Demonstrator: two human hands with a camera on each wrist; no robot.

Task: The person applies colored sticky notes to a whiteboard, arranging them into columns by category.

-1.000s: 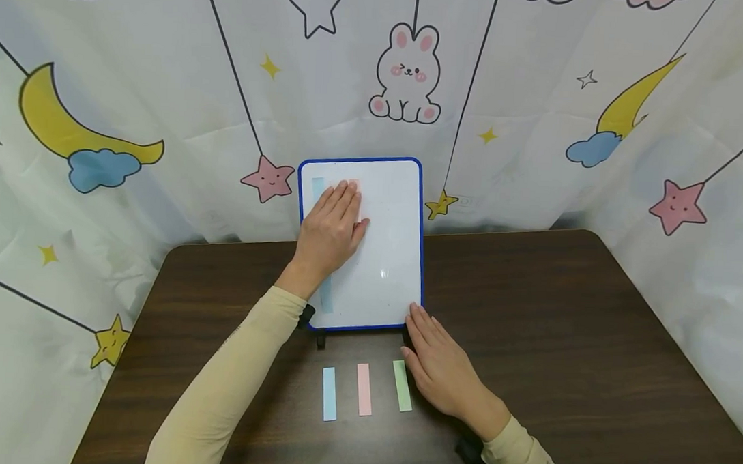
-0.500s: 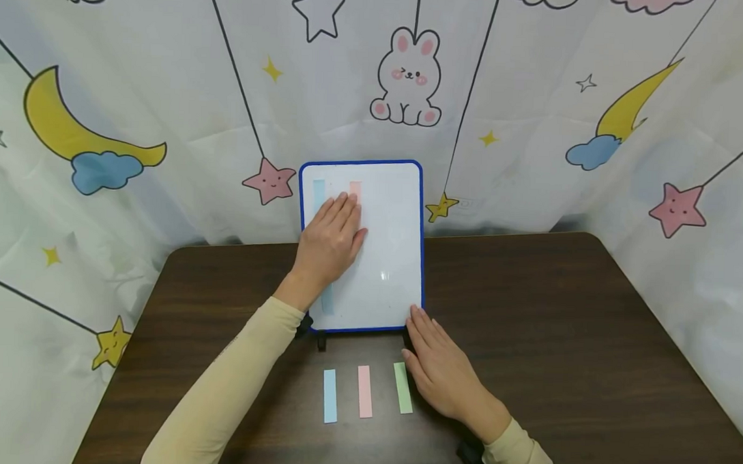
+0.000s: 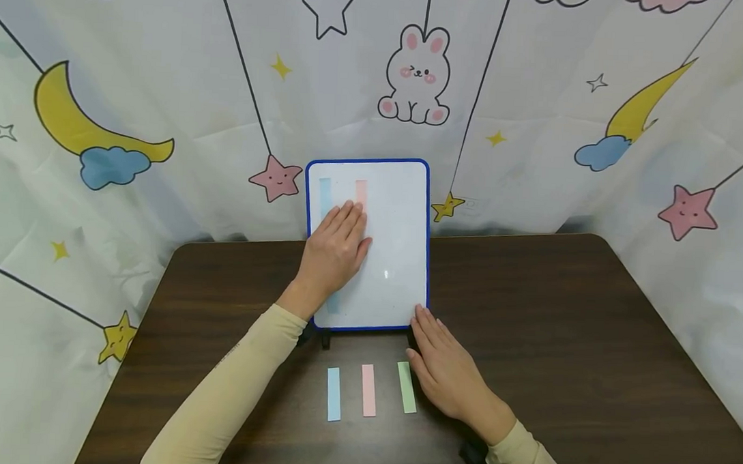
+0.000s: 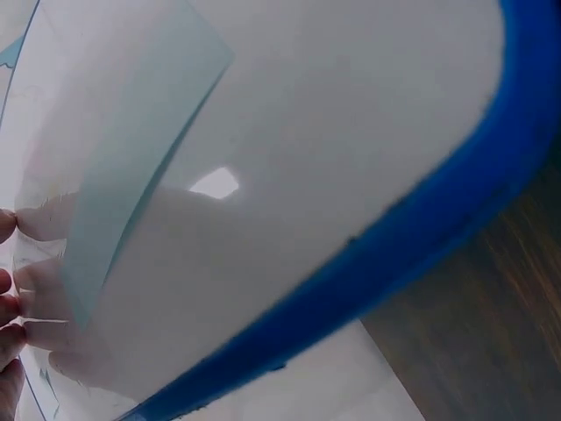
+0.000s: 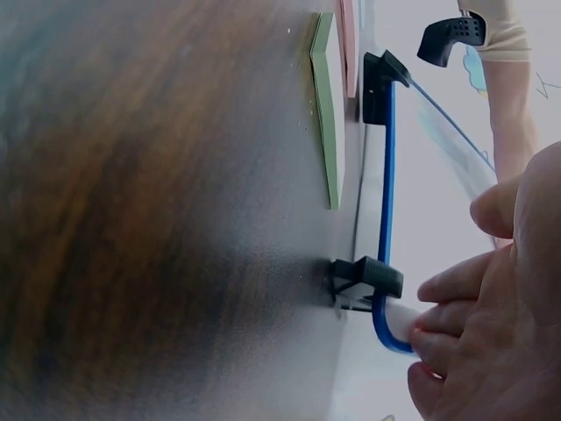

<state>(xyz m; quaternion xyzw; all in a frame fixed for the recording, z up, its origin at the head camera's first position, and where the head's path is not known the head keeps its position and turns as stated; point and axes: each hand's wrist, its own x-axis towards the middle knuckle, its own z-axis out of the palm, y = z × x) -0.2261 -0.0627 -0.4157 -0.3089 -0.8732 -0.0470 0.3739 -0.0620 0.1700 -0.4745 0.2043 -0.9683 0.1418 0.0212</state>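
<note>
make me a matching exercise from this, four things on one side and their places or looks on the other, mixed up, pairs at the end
1. left hand
2. right hand
3. green strip
4. whiteboard

A. lying on the table
B. blue-rimmed, on black feet
C. partly hiding a blue strip in the head view
D. at the whiteboard's lower right corner

Pairs: 1-C, 2-D, 3-A, 4-B

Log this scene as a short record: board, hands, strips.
Whiteboard: blue-framed, standing on the brown table
On whiteboard: blue strip, pink strip
Left hand: on the whiteboard, partly covering both strips
Right hand: at the whiteboard's lower right corner
On table: blue table strip, pink table strip, green table strip, in a row
</note>
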